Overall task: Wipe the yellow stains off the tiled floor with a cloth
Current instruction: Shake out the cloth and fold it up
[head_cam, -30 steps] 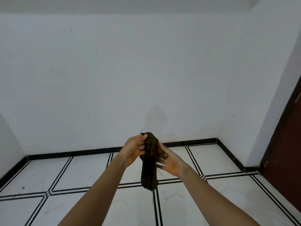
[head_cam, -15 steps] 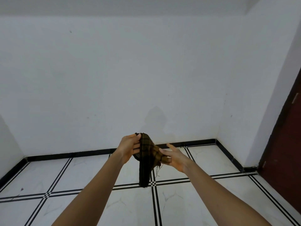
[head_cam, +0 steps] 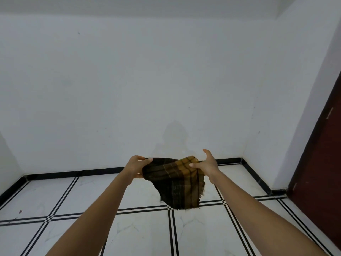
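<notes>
Fingers, left hand [head_cam: 136, 166]: pinching cloth [head_cam: 177, 180] at dark corner.
Fingers, right hand [head_cam: 207, 166]: thumb clamping mustard corner, rest loosely spread.
Cloth: brown-mustard plaid, frayed, sagging.

No legible text, label, brand, number or sign anywhere in view.

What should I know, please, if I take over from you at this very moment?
Left hand: grips the left edge of the dark brown and mustard plaid cloth.
Right hand: pinches its right edge, thumb on the front.
Cloth: spread between both hands in the air, lower part hanging, clear of the white tiled floor with black stripes.
Done: cloth in hand; no wiping shown.
Left: find the yellow stains, none in view here (only a small reddish mark far left), then lower the cloth and wipe.
</notes>
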